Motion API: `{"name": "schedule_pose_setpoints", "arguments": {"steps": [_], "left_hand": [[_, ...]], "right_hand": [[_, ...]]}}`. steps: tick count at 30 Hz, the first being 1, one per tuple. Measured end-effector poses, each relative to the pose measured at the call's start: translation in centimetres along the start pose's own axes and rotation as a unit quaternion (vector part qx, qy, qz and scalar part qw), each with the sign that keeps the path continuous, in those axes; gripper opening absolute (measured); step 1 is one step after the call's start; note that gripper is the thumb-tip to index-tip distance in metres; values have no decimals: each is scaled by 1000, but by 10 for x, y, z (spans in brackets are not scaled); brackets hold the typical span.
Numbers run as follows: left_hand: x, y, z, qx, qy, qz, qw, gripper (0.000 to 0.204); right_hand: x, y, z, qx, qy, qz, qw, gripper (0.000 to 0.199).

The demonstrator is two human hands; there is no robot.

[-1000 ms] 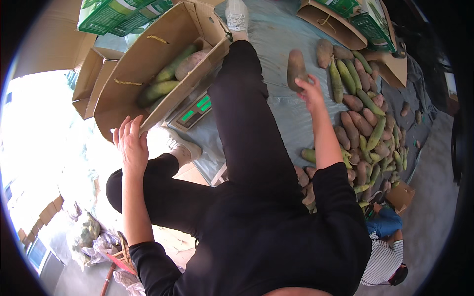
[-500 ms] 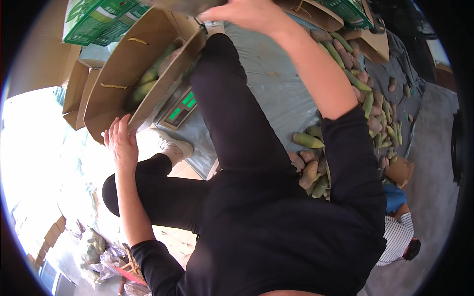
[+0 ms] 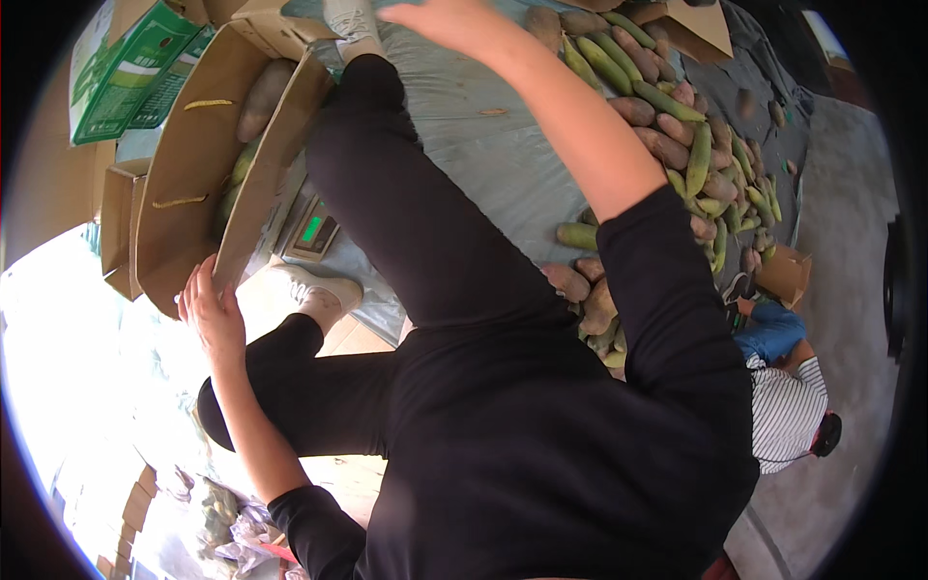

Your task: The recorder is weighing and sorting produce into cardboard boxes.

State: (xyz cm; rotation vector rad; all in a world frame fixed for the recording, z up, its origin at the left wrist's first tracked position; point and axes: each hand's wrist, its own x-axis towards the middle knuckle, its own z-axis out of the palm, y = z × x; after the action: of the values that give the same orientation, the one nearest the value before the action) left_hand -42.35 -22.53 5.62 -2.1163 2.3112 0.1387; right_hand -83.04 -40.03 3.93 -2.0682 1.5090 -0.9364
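Black clothing fills the near part of the view, the person's legs stretching forward in dark trousers toward white shoes point(image 3: 307, 290). Left hand point(image 3: 208, 314) rests at the near lower corner of an open cardboard box point(image 3: 193, 164), fingers curled against its flap edge. Inside the box lie a few long green and brownish vegetables point(image 3: 253, 111). A small digital scale point(image 3: 311, 232) with a green display sits just beside the box, partly under its flap. Right hand point(image 3: 440, 14) reaches far forward to the top edge of the picture; whether it holds anything cannot be told. To the right, a large heap of green and brown vegetables point(image 3: 677, 135) lies on a grey sheet point(image 3: 483, 155). Another person in a striped shirt point(image 3: 783, 416) crouches beyond the heap.
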Motion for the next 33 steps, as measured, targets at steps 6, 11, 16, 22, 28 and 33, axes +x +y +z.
{"name": "schedule_pose_setpoints", "arguments": {"steps": [6, 11, 16, 22, 28, 33], "left_hand": [[4, 3, 5, -2, 7, 7, 1000, 43], [4, 2, 8, 3, 8, 33, 999, 40], [1, -15, 15, 46, 35, 49, 997, 37], [3, -19, 19, 50, 43, 66, 996, 35], [5, -18, 18, 57, 48, 71, 995, 35], [4, -17, 19, 68, 41, 65, 995, 35]], "right_hand": [[-177, 91, 2, 39, 17, 274, 961, 31], [-361, 113, 39, -162, -235, 282, 916, 28], [-434, 78, 61, -208, -410, 372, 806, 29], [-452, 68, 57, -218, -517, 327, 761, 27], [-462, 70, 62, -276, -510, 319, 750, 20], [-470, 62, 56, -290, -481, 331, 758, 21]]}}
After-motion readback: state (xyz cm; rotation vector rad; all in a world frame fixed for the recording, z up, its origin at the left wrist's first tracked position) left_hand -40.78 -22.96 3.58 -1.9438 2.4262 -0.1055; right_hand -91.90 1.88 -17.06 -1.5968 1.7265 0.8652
